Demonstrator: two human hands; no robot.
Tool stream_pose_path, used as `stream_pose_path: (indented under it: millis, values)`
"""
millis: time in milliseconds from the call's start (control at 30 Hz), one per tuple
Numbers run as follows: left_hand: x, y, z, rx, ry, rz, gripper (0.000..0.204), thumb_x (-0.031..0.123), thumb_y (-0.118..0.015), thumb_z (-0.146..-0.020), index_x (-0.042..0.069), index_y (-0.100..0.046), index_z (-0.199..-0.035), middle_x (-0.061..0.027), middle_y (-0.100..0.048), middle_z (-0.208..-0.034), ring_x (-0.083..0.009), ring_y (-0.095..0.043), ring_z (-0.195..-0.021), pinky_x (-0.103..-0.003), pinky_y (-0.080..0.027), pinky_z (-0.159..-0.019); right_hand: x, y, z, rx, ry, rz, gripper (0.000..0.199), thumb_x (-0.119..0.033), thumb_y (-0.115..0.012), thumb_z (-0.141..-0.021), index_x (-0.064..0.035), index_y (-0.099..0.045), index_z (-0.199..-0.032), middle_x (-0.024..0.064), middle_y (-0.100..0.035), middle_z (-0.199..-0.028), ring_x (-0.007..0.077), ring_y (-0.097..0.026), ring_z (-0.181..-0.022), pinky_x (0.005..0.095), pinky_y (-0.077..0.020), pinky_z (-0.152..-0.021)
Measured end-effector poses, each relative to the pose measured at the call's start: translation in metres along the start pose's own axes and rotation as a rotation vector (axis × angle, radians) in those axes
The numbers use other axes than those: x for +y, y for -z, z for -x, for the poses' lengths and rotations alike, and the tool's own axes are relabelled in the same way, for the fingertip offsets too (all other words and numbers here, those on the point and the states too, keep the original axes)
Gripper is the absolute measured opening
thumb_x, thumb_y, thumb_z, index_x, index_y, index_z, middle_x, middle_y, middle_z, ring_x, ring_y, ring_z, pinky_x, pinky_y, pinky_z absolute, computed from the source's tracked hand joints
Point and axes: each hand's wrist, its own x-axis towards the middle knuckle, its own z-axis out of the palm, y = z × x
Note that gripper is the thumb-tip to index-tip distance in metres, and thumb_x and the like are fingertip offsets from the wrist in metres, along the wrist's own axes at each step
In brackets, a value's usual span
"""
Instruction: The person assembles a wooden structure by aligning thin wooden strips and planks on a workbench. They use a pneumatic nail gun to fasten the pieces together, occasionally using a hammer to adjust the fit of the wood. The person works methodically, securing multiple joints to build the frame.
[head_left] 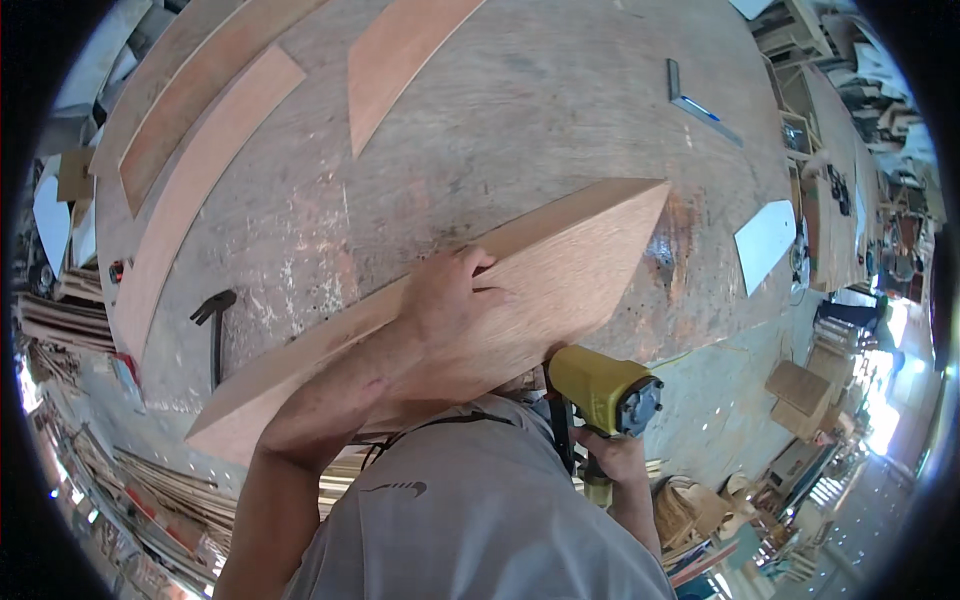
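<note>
A long wooden piece (575, 275), made of a broad face and a narrow board along its far edge, lies slantwise across the near side of the workbench, its pointed end to the right. My left hand (448, 298) grips its far edge near the middle, fingers bent over the narrow board and thumb on the broad face. In my right hand (618, 458) is a yellow nail gun (600, 388), held by the handle close to my body. The gun's nose meets the piece's near edge; whether it touches cannot be made out.
A hammer (216, 335) lies on the workbench (540, 110) at left, beside long plywood strips (215, 170). Another plywood panel (405, 60) lies at the far side. An angle square (674, 82) with a blue pen (698, 108) and a white angular sheet (765, 245) are at right.
</note>
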Motion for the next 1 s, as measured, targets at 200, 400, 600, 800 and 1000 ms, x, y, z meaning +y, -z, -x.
stream_pose_path:
  millis: [200,400,600,800,1000]
  values:
    - [-0.008,-0.009,0.001,0.045,-0.064,0.029,0.045,0.035,-0.08,-0.073,0.002,-0.066,-0.101,-0.0138,-0.067,-0.096,-0.0307,-0.065,-0.09,-0.039,-0.052,-0.079,-0.014,-0.001,0.014,0.126,-0.049,-0.137,0.038,0.003,-0.076,-0.071,-0.0036,-0.062,-0.106,0.0036,-0.066,-0.097,0.0171,-0.063,-0.084,0.032,-0.0525,-0.075]
    - [-0.007,-0.012,0.004,0.025,-0.044,-0.057,0.045,0.041,-0.074,-0.078,0.004,-0.066,-0.102,-0.0116,-0.066,-0.096,-0.0293,-0.065,-0.092,-0.039,-0.051,-0.081,-0.039,0.04,0.037,0.327,-0.041,0.0,0.034,-0.001,-0.076,-0.069,-0.002,-0.064,-0.102,0.0049,-0.067,-0.093,0.0166,-0.063,-0.08,0.0317,-0.0505,-0.07]
    - [-0.008,-0.012,0.005,-0.02,-0.003,-0.007,0.041,0.038,-0.072,-0.079,0.004,-0.065,-0.102,-0.012,-0.065,-0.101,-0.0299,-0.063,-0.096,-0.04,-0.051,-0.084,-0.077,0.061,0.057,0.349,0.085,0.156,0.033,-0.01,-0.078,-0.071,-0.0035,-0.065,-0.101,0.0031,-0.064,-0.087,0.0149,-0.061,-0.076,0.0298,-0.0494,-0.067]
    - [-0.001,-0.008,0.006,-0.017,0.017,0.015,0.04,0.036,-0.074,-0.079,0.004,-0.065,-0.102,-0.0118,-0.065,-0.101,-0.0294,-0.063,-0.096,-0.041,-0.051,-0.084,-0.102,0.003,0.031,0.4,0.115,0.117,0.019,-0.016,-0.076,-0.077,-0.0041,-0.066,-0.088,0.0029,-0.064,-0.077,0.0143,-0.06,-0.069,0.0291,-0.0477,-0.062]
    - [-0.006,-0.012,0.003,-0.008,-0.017,0.032,0.038,0.033,-0.075,-0.078,0.004,-0.066,-0.1,-0.0132,-0.065,-0.1,-0.0308,-0.063,-0.095,-0.041,-0.051,-0.084,-0.096,-0.011,0.001,0.137,0.28,0.139,0.009,-0.011,-0.071,-0.084,-0.0057,-0.065,-0.088,0.0012,-0.061,-0.074,0.0129,-0.054,-0.063,0.0305,-0.0443,-0.058]
